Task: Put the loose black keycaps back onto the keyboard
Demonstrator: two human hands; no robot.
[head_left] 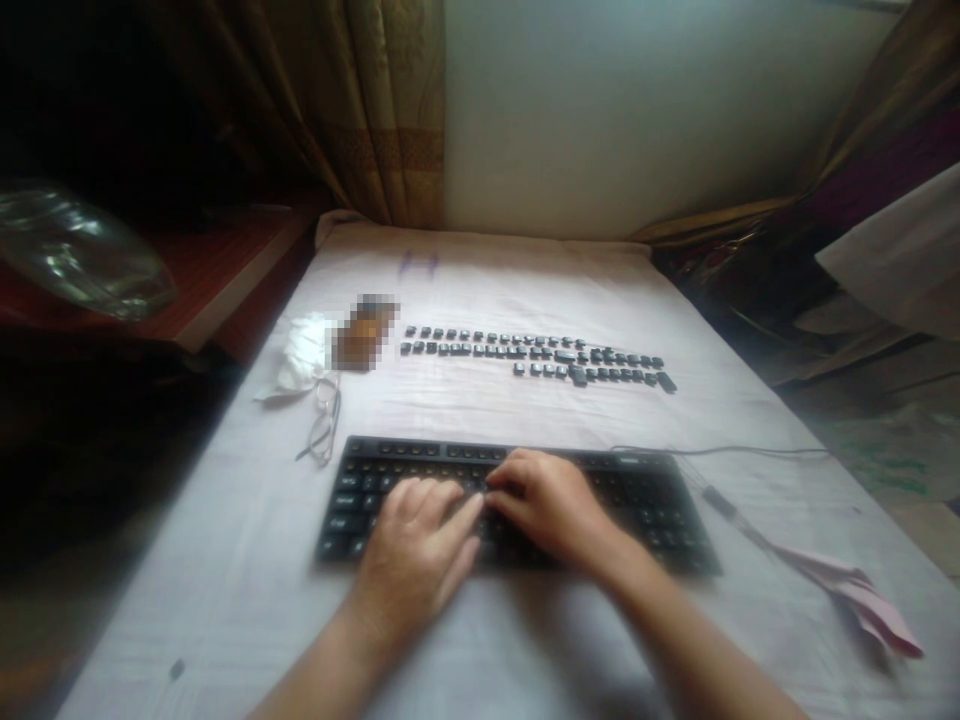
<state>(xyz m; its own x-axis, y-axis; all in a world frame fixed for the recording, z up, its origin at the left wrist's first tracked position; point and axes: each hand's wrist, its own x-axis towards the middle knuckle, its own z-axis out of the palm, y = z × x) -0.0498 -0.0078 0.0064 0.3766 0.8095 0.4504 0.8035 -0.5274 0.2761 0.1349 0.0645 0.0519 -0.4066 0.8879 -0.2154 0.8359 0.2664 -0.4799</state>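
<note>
A black computer keyboard point(637, 510) lies flat on the cloth-covered table, with some of its keys in place. My left hand point(420, 535) rests over its left half, fingers apart and the index finger stretched toward the middle keys. Above the keyboard's middle, my right hand point(547, 500) has thumb and fingers brought together in a pinch close to the left index fingertip. What the pinch holds, if anything, is too small and blurred to make out. Beyond the keyboard, loose black keycaps point(499, 351) lie in rows on the cloth.
Eyeglasses point(322, 430), a crumpled white cloth point(300, 355) and a blurred-out brown item point(364, 335) lie at the left. A cable point(727, 450) runs off right. A thin tool point(724, 503) lies near a pink cloth strip point(862, 595). Behind hangs a curtain point(397, 110).
</note>
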